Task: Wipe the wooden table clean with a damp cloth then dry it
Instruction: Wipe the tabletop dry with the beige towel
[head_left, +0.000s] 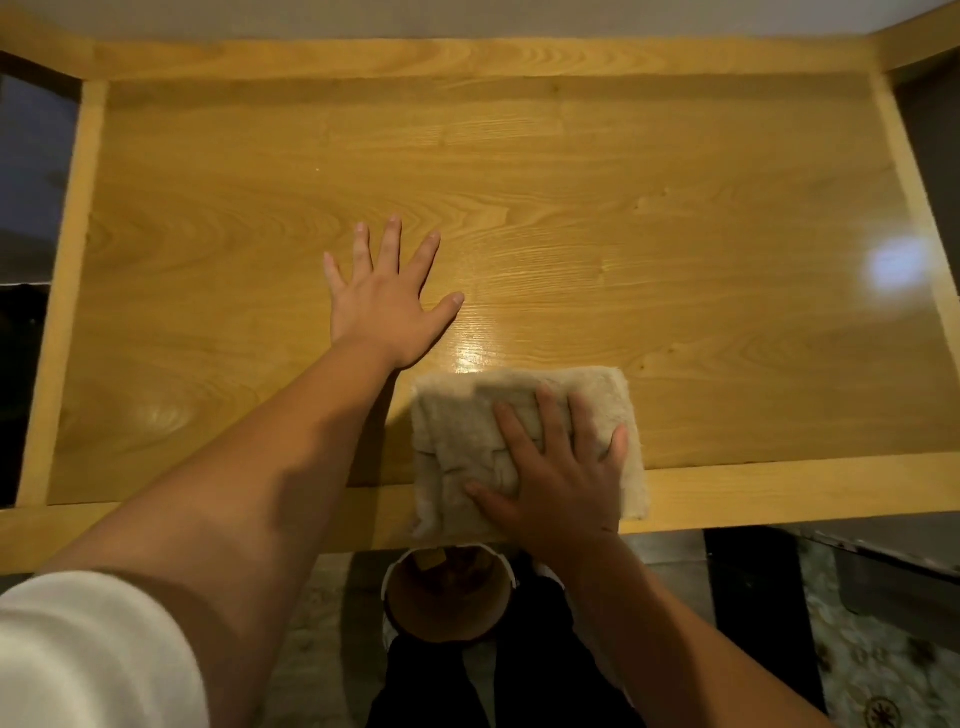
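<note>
Wiping step: right hand (558, 467) presses folded beige cloth (467, 421) flat at near edge; left hand (387, 301) splayed on glossy wooden tabletop (675, 208). Next, probably sweep far.

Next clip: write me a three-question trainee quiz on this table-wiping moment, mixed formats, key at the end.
1. True or false: the left hand grips the cloth.
2. Which of the hands presses the cloth? A) left B) right C) both
3. Fill in: the cloth lies at the table's ____ edge, above the bucket.

Key: 1. False, it lies flat on bare wood. 2. B, the right hand. 3. Near.
</note>
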